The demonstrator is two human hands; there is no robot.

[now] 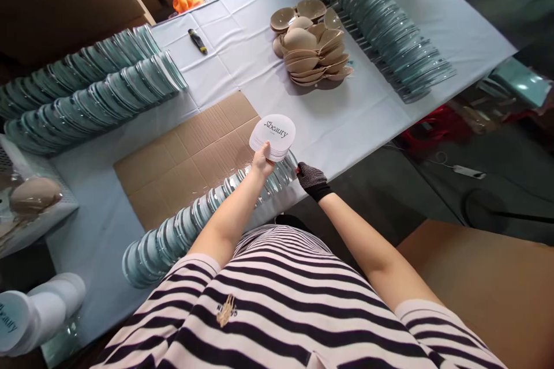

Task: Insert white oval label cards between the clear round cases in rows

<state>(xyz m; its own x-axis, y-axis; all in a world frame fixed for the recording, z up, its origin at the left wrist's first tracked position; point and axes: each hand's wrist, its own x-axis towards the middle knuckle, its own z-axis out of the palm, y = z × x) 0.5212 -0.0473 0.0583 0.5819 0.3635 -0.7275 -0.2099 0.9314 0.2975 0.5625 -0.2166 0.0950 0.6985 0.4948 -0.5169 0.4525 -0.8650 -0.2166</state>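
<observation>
My left hand (pixel 262 159) is bare and grips a stack of white round cards (pixel 273 136) printed "Sbeaury", held up over the table's near edge. My right hand (pixel 311 179) wears a dark knit glove and touches the right end of a long row of clear plastic shells (pixel 194 219) lying along the near edge. A flat sheet of cardboard (pixel 186 155) lies on the white table cover (pixel 367 109) just beyond that row.
Beige moulded cups (pixel 309 43) are piled at the far middle. More rows of clear shells lie at the left (pixel 86 98) and far right (pixel 385 29). A black-and-yellow tool (pixel 198 41) lies far back. White card stacks (pixel 30 311) sit at the lower left, a cardboard box (pixel 489 282) at the right.
</observation>
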